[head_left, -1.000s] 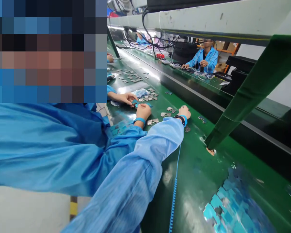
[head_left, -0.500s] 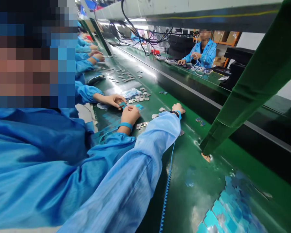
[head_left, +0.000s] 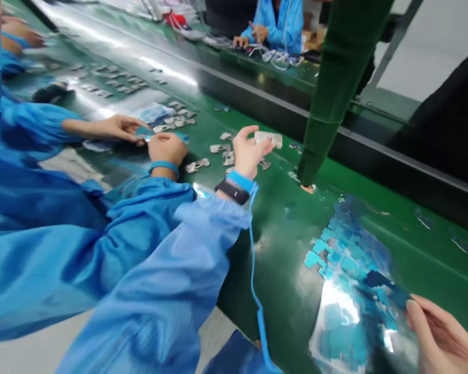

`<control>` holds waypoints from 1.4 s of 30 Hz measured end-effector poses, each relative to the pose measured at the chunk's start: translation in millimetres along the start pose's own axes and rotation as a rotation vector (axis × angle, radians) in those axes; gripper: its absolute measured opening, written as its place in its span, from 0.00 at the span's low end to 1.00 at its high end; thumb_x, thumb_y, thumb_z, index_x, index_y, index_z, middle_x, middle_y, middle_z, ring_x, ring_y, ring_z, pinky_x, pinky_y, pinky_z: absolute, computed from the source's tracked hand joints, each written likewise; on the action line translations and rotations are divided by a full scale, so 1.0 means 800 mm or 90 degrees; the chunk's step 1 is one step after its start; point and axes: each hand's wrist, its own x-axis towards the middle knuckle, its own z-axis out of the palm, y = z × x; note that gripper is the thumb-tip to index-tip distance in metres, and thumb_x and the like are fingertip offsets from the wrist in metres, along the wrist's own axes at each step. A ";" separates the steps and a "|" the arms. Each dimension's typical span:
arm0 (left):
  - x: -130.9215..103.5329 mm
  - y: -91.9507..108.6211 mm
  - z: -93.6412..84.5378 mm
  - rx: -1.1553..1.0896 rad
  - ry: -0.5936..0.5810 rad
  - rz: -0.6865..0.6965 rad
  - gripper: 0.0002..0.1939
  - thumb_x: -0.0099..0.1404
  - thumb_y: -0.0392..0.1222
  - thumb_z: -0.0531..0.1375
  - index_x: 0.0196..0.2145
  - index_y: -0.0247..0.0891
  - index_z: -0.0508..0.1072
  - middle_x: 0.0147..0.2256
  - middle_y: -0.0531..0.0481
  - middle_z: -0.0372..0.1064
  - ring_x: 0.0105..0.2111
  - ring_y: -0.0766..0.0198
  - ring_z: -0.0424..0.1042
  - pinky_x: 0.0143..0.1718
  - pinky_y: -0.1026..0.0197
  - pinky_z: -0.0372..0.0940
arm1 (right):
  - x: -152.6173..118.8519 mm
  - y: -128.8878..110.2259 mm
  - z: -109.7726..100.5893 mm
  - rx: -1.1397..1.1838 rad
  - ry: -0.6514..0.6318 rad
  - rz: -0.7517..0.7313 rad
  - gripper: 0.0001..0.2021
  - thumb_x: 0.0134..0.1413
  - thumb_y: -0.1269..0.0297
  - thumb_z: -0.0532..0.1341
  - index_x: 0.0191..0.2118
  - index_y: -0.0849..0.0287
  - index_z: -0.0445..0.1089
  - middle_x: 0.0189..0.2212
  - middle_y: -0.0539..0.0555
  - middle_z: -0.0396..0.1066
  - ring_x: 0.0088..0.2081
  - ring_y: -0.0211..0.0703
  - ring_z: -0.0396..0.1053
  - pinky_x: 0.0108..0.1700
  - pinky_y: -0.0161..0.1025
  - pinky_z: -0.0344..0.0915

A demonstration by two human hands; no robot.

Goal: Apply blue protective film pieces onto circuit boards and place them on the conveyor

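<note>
My left hand (head_left: 249, 151), with a blue wrist strap and black band, is closed on a small silvery metal part (head_left: 271, 139) held up over the bench. Similar metal parts (head_left: 220, 148) lie in a loose group beside and under it. At the lower right, my right hand (head_left: 444, 332) pinches a thin dark blue piece (head_left: 393, 292) between thumb and fingers. That piece hangs over a clear plastic bag (head_left: 315, 337) and a spread pile of small blue flat pieces (head_left: 347, 249). Blur hides the fine details of both held things.
A green post (head_left: 325, 98) stands on the green bench (head_left: 281, 223) ahead of me. A blue coiled cord (head_left: 262, 327) runs down from my left wrist. On the left, a co-worker's hands (head_left: 166, 150) work close by. Another person (head_left: 281, 23) sits across the conveyor.
My left hand has come back from the far group, lifting a metal part. My right hand has entered at lower right with a dark blue piece. The view has turned right and down.
</note>
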 end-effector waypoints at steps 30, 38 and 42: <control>-0.272 0.001 -0.011 -0.238 -0.718 -0.686 0.21 0.56 0.27 0.60 0.48 0.34 0.72 0.42 0.47 0.77 0.44 0.58 0.76 0.43 0.60 0.73 | 0.000 -0.036 0.019 0.216 -0.261 0.108 0.01 0.51 0.65 0.69 0.32 0.54 0.78 0.23 0.49 0.72 0.23 0.33 0.67 0.26 0.28 0.65; -0.268 0.005 -0.013 -0.199 -0.784 -0.600 0.22 0.60 0.27 0.57 0.52 0.32 0.69 0.43 0.44 0.78 0.48 0.56 0.75 0.47 0.59 0.72 | -0.002 -0.032 0.011 0.167 -0.272 0.071 0.04 0.52 0.69 0.69 0.35 0.53 0.77 0.24 0.48 0.72 0.24 0.32 0.67 0.27 0.27 0.65; -0.268 0.008 -0.013 -0.197 -0.782 -0.586 0.21 0.59 0.26 0.57 0.52 0.30 0.68 0.44 0.41 0.77 0.47 0.56 0.76 0.45 0.60 0.73 | -0.003 -0.034 0.008 0.143 -0.271 0.065 0.03 0.52 0.68 0.69 0.34 0.54 0.77 0.24 0.47 0.72 0.23 0.30 0.65 0.25 0.27 0.63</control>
